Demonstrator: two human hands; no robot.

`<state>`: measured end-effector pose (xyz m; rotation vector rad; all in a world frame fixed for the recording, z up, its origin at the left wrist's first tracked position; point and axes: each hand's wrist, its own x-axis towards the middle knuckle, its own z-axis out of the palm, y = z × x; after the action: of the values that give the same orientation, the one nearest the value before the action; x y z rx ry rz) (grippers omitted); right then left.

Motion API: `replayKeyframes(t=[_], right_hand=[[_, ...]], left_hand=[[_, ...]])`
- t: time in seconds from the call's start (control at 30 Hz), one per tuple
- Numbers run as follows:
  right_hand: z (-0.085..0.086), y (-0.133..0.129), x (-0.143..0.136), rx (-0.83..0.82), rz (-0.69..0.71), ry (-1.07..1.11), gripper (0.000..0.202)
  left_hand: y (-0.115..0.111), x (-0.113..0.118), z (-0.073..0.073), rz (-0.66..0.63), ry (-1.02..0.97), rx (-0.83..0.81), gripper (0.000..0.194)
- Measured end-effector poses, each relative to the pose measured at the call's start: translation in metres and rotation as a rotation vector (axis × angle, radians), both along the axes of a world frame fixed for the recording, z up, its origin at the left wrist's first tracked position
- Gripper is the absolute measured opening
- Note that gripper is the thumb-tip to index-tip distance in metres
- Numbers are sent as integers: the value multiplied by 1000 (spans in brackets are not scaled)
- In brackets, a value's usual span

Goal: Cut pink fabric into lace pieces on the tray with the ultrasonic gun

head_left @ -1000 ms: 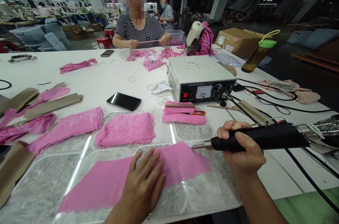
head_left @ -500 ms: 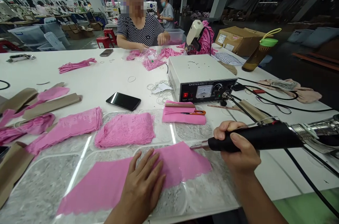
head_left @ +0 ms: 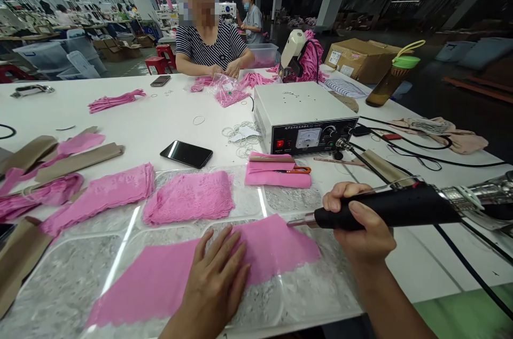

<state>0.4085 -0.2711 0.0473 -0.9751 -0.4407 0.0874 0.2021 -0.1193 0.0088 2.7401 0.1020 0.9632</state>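
A flat pink fabric piece (head_left: 276,248) with a scalloped lower edge lies on the grey marbled mat (head_left: 80,264). My left hand (head_left: 220,269) rests on it with fingers stretched out, covering its middle. Wrapped around a black handheld ultrasonic welder (head_left: 385,208) is my right hand (head_left: 363,221). The tool's metal tip meets the fabric's upper edge near its right end. Beyond the fabric lie a stack of pink lace pieces (head_left: 190,197) and another pink lace stack (head_left: 116,186). Orange-handled snips (head_left: 296,170) lie on folded pink fabric (head_left: 276,181).
A white control box (head_left: 308,106) stands at centre right, cabled to the tool. A black phone (head_left: 186,154) lies left of it. Brown and pink scraps (head_left: 80,160) cover the left side. Across the table a person (head_left: 212,45) handles pink pieces. A bottle (head_left: 393,82) stands far right.
The person across the table has brought one hand in toward the other, near the pink pieces. My hands, the tool and the fabric look unchanged.
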Motion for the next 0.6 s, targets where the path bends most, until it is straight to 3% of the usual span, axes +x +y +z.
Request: replayKeyframes(t=[0.33,0.6], right_hand=[[0,1,-1,-11,34,-37,6],[3,-18,1,-11,-56,7,7]], left_hand=[[1,1,-1,-5,-6,-16,22],[1,2,-1,-6,-30,-34,21]])
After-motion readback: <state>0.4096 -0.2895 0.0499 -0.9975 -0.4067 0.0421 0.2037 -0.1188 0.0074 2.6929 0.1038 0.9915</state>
